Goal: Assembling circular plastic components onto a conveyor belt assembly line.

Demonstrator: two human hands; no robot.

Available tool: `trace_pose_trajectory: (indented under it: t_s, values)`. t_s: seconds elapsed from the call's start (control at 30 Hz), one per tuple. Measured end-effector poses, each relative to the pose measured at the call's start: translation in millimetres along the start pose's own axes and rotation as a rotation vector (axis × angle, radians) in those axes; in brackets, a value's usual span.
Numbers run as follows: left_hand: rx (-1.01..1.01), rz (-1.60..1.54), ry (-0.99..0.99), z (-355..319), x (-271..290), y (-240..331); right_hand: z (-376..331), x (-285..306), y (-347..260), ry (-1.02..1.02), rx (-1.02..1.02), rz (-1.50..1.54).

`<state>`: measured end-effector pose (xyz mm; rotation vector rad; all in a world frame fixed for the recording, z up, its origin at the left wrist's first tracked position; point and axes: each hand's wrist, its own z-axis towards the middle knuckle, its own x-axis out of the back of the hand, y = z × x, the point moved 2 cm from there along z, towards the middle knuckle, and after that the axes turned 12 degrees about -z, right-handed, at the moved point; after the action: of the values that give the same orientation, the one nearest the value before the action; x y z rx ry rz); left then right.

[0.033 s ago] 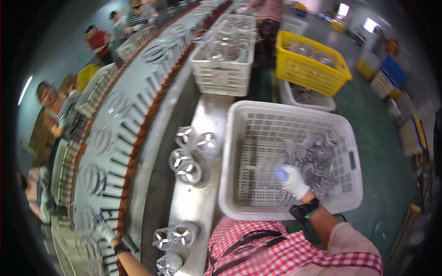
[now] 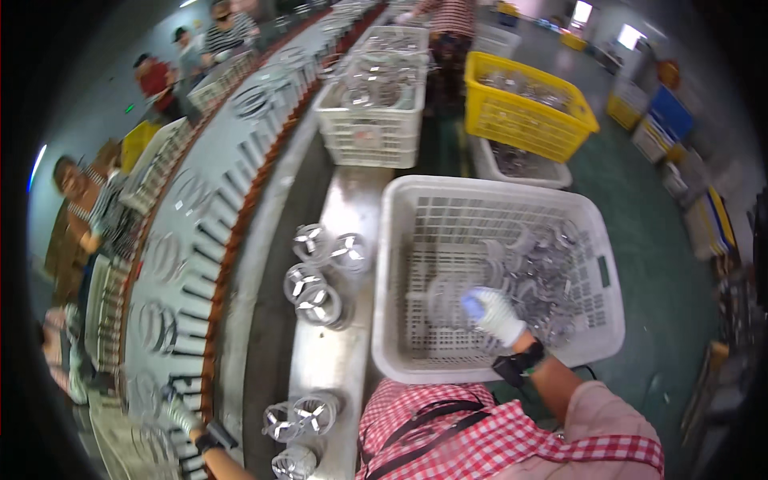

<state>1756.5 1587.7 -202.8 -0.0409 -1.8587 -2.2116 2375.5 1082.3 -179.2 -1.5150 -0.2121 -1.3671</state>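
Note:
My right hand [image 2: 494,315], in a white glove with blue fingertips, is inside a large white basket [image 2: 500,186]. Its fingers are closed at the edge of a clear round piece [image 2: 448,299], which is faint and blurred. Beside that hand, on the basket's right side, lies a heap of clear ring-like pieces [image 2: 540,272]. Over the conveyor [image 2: 210,168] at lower left reaches my gloved left hand [image 2: 182,414]. Clear curved pieces [image 2: 144,394] lie close to its fingertips. Blur hides whether those fingers grip anything.
Clear round pieces with shiny three-armed centres [image 2: 318,304] rest on the metal ledge [image 2: 332,352] left of the basket. Beyond stand filled white crates [image 2: 368,140] and a yellow crate [image 2: 528,120] on another bin. Several people work across the conveyor; another stands beyond the crates.
The whole view has shifted slightly left. Within the basket, my right hand and the clear round piece have moved a little left. My left hand stays over the conveyor.

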Motion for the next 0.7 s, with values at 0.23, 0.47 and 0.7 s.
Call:
trace_pose_trajectory:
  t_s: [0.23, 0.47, 0.7]
  values:
    - [0.035, 0.078, 0.103, -39, 18, 53, 20, -5, -63, -0.087, 0.153, 0.153]
    - [0.007, 0.637, 0.309, -38, 44, 75, 22, -21, -81, -0.223, 0.211, 0.217]
    - [0.032, 0.52, 0.446, -51, 60, 57, 28, -32, -83, -0.307, 0.202, 0.286]
